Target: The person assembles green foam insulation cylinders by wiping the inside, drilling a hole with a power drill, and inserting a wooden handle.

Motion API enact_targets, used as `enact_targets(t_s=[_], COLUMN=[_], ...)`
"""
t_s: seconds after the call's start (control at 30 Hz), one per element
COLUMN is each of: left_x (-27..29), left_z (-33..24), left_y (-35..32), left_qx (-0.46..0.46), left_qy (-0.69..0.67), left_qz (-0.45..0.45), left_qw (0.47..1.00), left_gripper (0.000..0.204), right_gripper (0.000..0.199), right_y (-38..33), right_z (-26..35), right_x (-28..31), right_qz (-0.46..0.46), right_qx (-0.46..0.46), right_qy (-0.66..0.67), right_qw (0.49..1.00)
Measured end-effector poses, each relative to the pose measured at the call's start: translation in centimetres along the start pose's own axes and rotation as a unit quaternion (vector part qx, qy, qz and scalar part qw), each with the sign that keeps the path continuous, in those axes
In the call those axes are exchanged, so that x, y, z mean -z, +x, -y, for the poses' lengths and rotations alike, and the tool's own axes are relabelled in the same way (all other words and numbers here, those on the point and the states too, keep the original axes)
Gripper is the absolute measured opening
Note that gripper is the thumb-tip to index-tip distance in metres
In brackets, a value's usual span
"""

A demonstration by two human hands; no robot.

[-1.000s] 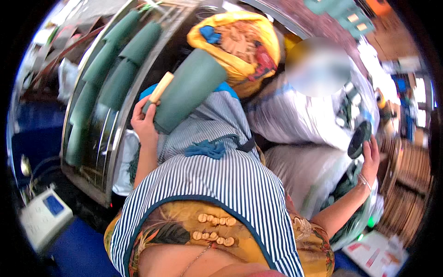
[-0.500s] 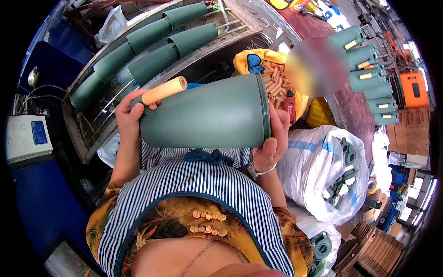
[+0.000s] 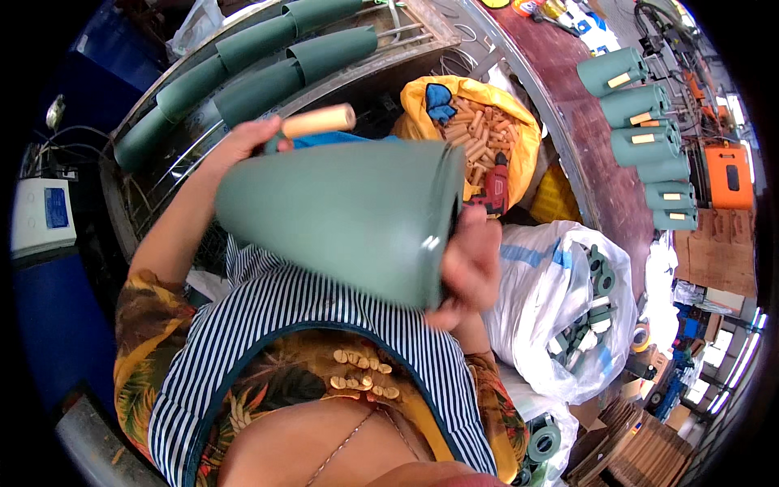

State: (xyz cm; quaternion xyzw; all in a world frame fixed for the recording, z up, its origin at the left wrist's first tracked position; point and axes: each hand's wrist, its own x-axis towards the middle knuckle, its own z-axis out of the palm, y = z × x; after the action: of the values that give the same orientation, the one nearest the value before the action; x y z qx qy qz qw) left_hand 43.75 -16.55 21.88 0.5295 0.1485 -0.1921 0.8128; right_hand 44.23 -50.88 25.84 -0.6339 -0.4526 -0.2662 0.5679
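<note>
While looking down past a striped apron [image 3: 324,299], sees at left green tapered shells [image 3: 191,89] in two end-to-end rows, reaching toward the upper right corner of a metal-framed tray [image 3: 441,26]. Has the left hand [image 3: 253,138] clamped around the left end of a wooden handle [image 3: 319,121], with the free end pointing right and slightly up. Below the handle, holds a large green tapered vessel [image 3: 341,227] above the lap, between the tray and a white sack [image 3: 519,300]: long axis crosswise, sloping down to the right, narrow end left, wide mouth facing right. Compared with half a second ago, has dropped the wide end from almost level, raised the handle and carried the narrow end farther left. Meets the wide rim with the right hand [image 3: 471,264], too blurred to tell whether clamped or merely touching. Past that hand, notes a yellow bag [image 3: 529,154] of wooden cylinders [image 3: 471,123], with a red drill [image 3: 489,195] at its lower lip. Farther right, finds green parts [image 3: 600,280] in the sack, then handled shells [image 3: 643,148] along the right edge of the worktop [image 3: 568,97].
</note>
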Motion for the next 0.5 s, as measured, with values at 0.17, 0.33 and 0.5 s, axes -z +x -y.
enact_targets(t_s=[0.17, 0.33, 0.5], left_x=[-7.6, -5.4, -4.9], left_z=[-2.5, -0.8, 1.2], left_y=[-5.3, -4.2, -4.2], left_qx=[-0.514, -0.518, -0.360], left_qy=[0.672, 0.576, 0.482], left_qz=[-0.025, -0.026, -0.249], left_qw=[0.532, 0.631, 0.758], left_gripper=[0.031, 0.020, 0.031], right_gripper=[0.043, 0.055, 0.056], right_y=[-4.6, -5.4, -5.5], right_z=[-9.3, -9.6, -8.7], right_x=[-1.9, -4.0, -4.0], right_qz=[-0.262, -0.179, -0.122], right_qx=[-0.546, -0.587, -0.483], right_qy=[0.477, 0.387, 0.238], right_qw=[0.637, 0.689, 0.834])
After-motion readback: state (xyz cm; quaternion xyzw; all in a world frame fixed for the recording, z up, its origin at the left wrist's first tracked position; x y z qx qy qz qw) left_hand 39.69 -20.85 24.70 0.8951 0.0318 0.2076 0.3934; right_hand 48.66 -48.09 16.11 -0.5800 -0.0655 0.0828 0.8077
